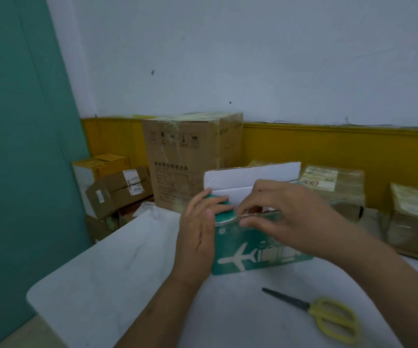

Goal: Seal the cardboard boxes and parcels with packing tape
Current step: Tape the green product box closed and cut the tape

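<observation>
A small green box (pixel 250 257) with a white plane print stands on the white table (pixel 117 280). Its white lid flap (pixel 250 175) stands up at the back. My left hand (pixel 198 237) lies flat against the box's left side, fingers straight, fingertips by the green side flap (pixel 219 199). My right hand (pixel 288 217) reaches over the top front edge, fingers curled on a strip of clear tape (pixel 258 217) along that edge. No tape roll is in view.
Yellow-handled scissors (pixel 326 316) lie on the table near the front right. Tape-wrapped parcels (pixel 333 187) sit at the right rear, and another parcel (pixel 413 222) at the far right. A tall cardboard box (pixel 188 156) and several small cartons (pixel 117 187) stand behind the table's left.
</observation>
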The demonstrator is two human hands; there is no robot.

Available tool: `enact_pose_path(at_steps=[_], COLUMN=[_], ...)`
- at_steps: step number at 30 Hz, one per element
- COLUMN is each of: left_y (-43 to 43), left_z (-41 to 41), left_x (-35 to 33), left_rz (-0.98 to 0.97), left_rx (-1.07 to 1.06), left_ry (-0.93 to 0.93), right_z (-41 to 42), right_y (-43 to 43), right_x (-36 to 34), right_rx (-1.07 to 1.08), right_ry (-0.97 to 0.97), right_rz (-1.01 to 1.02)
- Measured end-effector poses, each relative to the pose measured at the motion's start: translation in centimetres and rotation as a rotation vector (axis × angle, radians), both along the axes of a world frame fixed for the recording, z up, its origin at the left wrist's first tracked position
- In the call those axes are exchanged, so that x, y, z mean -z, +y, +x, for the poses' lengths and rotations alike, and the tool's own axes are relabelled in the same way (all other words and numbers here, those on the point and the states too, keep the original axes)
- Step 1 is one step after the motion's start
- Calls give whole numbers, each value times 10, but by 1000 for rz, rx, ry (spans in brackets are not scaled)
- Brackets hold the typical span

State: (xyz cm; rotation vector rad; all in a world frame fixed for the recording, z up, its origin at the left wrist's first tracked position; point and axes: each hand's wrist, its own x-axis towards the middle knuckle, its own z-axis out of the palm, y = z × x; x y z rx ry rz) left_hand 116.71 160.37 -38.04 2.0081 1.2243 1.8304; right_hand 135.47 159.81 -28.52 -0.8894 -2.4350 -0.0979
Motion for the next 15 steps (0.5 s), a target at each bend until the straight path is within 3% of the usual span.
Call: enact_pose_path(at_steps=[5,9,12,15], left_y=[0,-2,0,3], left_z=[-1,4,7,7], left_x=[-1,-6,-8,-10], left_rz=[-168,-159,-141,-183], left_rx=[38,-18,6,59], left_ry=[-173,-92,-288,-338], right_z=[46,66,62,54], right_y=[18,40,48,49], right_x=[-23,4,27,36], right_rx=[284,391,310,240], right_ry=[-51,405,657,821], right_rz=[-115,-312,-623,-735])
